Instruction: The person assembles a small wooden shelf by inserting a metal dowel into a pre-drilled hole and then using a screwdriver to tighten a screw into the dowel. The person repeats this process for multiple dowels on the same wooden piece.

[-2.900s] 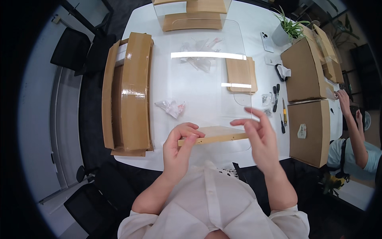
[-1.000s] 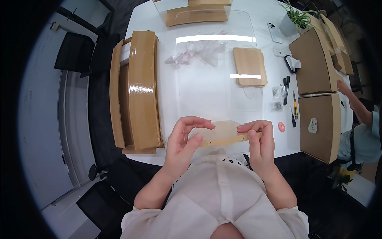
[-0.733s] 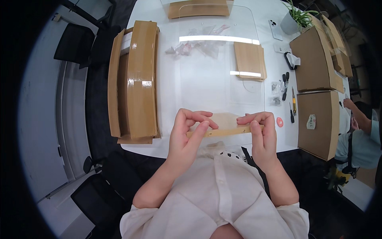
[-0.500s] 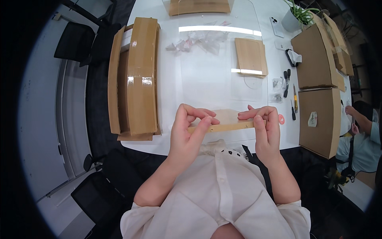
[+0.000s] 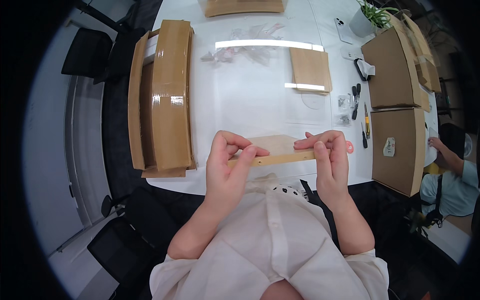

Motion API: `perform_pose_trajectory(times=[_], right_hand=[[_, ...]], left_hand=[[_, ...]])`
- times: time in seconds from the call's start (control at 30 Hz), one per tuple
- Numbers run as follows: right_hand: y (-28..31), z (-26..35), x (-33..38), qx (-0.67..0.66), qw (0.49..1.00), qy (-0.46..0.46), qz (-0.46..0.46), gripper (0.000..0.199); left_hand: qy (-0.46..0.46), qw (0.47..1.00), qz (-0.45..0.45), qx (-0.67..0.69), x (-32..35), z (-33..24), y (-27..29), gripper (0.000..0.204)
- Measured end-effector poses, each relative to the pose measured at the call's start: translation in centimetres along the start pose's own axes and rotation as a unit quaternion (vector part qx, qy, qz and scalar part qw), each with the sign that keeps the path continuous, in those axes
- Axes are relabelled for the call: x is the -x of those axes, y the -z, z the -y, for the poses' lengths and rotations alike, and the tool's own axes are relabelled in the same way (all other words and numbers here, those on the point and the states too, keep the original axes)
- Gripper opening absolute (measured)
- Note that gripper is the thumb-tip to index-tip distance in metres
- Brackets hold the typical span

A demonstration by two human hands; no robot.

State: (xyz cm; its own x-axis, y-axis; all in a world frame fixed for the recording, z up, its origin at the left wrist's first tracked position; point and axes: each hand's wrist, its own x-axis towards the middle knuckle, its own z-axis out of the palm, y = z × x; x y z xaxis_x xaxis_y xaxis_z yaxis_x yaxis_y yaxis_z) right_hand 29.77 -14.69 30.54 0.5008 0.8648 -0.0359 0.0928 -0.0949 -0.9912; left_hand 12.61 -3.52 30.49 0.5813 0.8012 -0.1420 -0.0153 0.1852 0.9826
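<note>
Both hands hold a pale, flat rectangular wooden panel [image 5: 272,150] roughly level above the near edge of the white worktop [image 5: 250,95], close to the person's chest. The left hand [image 5: 227,167] grips the panel's left end, fingers curled over the top and the thumb stretched along the front edge, where small holes show. The right hand [image 5: 330,160] clasps the right end, fingers lying flat across the top face and pointing left. On the worktop to the left lies a long brown cardboard box [image 5: 162,95] with its flaps partly raised, one taped strip running down its length. Beyond the panel, towards the far side, sit crumpled clear plastic bags [image 5: 245,45] and a smaller flat cardboard-coloured board [image 5: 310,70]. To the right of that board lie small clear bags of fittings [image 5: 343,110], dark-handled screwdrivers [image 5: 355,97] and a yellow-handled tool [image 5: 367,125]. Further right stand two large closed brown cardboard boxes [image 5: 395,110], with a potted green plant [image 5: 367,17] behind them. Another person's hand [image 5: 437,145] shows at the far right edge.
</note>
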Motion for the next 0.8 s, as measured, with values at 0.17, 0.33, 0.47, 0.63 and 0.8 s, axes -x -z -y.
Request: perform_pose_trajectory(times=[0.17,0.33,0.47,0.63,0.8], right_hand=[[0.1,0.0,0.0,0.002,1.000,0.000,0.005,0.012],[0.1,0.2,0.3,0.008,1.000,-0.015,0.008,0.010],[0.2,0.1,0.0,0.000,1.000,-0.002,0.011,0.010],[0.1,0.2,-0.2,-0.006,1.000,-0.005,0.001,0.010],[0.1,0.0,-0.6,0.005,1.000,0.001,0.005,0.008]], left_hand=[[0.019,0.999,-0.015,0.025,0.0,-0.4,-0.2,0.008],[0.042,0.996,-0.004,0.073,0.0,-0.2,0.4,0.007],[0.012,0.998,-0.036,0.041,-0.2,-0.4,0.0,0.011],[-0.015,0.998,-0.055,-0.009,-0.4,-0.1,-0.4,0.014],[0.015,0.997,-0.057,0.042,-0.5,-0.5,-0.6,0.015]])
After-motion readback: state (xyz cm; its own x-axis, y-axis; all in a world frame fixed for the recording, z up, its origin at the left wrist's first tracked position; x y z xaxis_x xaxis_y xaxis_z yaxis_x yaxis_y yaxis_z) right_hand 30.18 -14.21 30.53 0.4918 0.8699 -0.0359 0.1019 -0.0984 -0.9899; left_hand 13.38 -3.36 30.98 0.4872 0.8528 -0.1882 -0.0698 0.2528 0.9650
